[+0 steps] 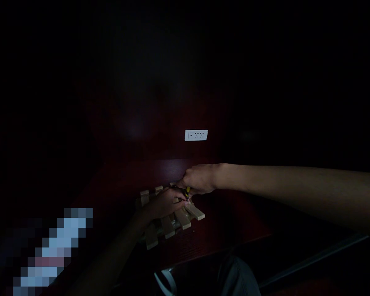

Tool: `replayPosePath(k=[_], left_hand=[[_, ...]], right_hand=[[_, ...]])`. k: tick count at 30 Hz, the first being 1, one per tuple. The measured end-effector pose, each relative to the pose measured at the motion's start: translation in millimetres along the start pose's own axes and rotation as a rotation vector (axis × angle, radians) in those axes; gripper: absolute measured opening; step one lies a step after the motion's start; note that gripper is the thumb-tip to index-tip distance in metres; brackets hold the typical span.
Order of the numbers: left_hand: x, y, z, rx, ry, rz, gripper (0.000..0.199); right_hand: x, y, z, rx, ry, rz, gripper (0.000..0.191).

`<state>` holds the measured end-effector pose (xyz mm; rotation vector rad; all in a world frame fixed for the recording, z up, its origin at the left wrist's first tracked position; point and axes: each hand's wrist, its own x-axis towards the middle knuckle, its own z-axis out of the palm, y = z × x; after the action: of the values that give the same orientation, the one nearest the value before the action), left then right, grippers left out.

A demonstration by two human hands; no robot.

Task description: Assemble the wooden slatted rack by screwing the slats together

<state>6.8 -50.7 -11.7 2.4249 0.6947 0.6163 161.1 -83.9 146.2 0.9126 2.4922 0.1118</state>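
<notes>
A row of pale wooden slats lies on the dark red table, fixed side by side like a small xylophone. My right hand is closed around a screwdriver-like tool with a yellow-and-black handle, held over the right end of the row. Its tip is too dark to make out. Stretched across the slats, my left hand has its fingertips pressed together at the tool's lower end, by the rightmost slat. What those fingers pinch, if anything, is too small to name.
A white wall socket is on the dark wall behind the table. The front edge of the table runs below the slats. My trousered knee and a white strap are below it. Most surroundings are lost in darkness.
</notes>
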Motion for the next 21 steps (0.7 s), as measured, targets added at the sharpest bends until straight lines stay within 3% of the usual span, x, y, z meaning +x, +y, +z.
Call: replayPosePath(k=[6, 13, 21], left_hand=[[-2, 0, -4.7, -0.014, -0.004, 0.041, 0.018], [0, 6, -4.0, -0.019, -0.045, -0.025, 0.020], [7, 9, -8.9, 0.040, -0.067, -0.005, 0.018]], right_hand=[[-1, -1, 2, 0.018, -0.013, 0.033, 0.027], [1, -4, -3, -0.007, -0.063, 0.018, 0.029], [-3, 1, 2, 0.014, -0.060, 0.056, 0.030]])
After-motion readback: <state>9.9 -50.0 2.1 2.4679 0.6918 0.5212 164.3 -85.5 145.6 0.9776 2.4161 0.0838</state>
